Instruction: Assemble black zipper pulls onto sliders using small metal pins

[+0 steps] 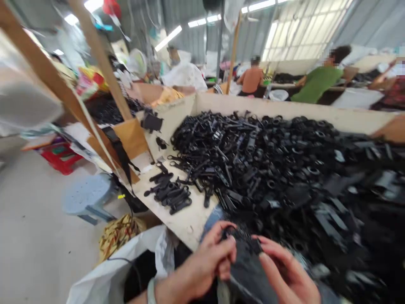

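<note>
Close to me at the bottom, my left hand has its thumb and fingers closed on a black plastic part. The other end of this part is pinched between the thumb and fingers of my right hand. Its exact shape is blurred and partly covered by my fingers. Just beyond my hands spreads a big heap of black plastic parts, many of them long with ring ends. Left of the heap, a small group of similar black parts lies side by side on the pale tabletop.
A white sack with black contents stands at lower left, beside a patterned cloth. Further left are a blue stool and a red stool. Wooden posts rise at the table's left side. Several people sit beyond the raised back edge.
</note>
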{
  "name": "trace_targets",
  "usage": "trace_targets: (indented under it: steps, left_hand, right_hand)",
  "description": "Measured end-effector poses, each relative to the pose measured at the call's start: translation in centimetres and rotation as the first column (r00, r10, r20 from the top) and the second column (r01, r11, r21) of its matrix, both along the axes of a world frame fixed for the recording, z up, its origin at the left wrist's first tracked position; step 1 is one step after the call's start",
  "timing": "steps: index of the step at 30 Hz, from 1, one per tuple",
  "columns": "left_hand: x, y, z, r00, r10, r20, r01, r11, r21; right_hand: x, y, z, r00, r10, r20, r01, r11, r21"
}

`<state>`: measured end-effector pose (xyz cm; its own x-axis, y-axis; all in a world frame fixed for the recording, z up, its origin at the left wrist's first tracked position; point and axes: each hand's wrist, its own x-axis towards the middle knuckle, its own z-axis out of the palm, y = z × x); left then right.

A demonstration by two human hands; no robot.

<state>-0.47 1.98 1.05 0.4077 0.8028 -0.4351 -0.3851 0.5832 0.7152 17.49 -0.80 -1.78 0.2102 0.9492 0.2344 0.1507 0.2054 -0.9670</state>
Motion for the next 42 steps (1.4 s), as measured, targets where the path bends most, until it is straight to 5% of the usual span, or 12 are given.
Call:
trace_targets:
  steps: [3,6,12,18,22,38,42]
  left_hand:
    - [-0.4,0.3,1.2,0.987,-0.037,0.155,0.051,0.995,-0.087]
    - [-0.1,0.2,0.9,0.975,-0.097,0.202,0.133,0.976,-0.171]
    - [0.6,-0.8,0.7,0.991,-0.094,0.091,0.101,0.993,-0.067]
    - [0.4,-0.5,0.3,0.993,-0.111,0.045,0.116,0.982,-0.148]
    - [0.2,-0.4,0.1,0.994,-0.111,-0.012,0.111,0.993,-0.043]
    - [0.8,-1.3,-0.3,0.994,-0.098,-0.049,0.098,0.995,-0.007]
    - [1.6,-1.9,-0.4,0.985,-0.073,-0.154,0.088,0.992,0.089]
  right_hand:
    - [-0.5,-0.3,1.6,0.994,-0.051,0.093,0.050,0.999,0.019]
    - [-0.9,-0.3,2.1,0.972,0.009,0.234,-0.033,0.995,0.097]
    - [-1.4,-0.5,1.3,0.936,0.024,0.350,-0.080,0.986,0.148]
    - [-0.8,-0.5,0.8,0.932,0.072,0.356,-0.105,0.992,0.075]
    - [-0.5,-0.5,0.8,0.909,0.083,0.408,-0.120,0.991,0.066]
    - [-2.5,-2.1,-0.6,0.920,-0.150,0.361,0.123,0.988,0.098]
    - [-2.8,-2.2,-0.9,0.909,-0.186,0.374,0.134,0.978,0.161]
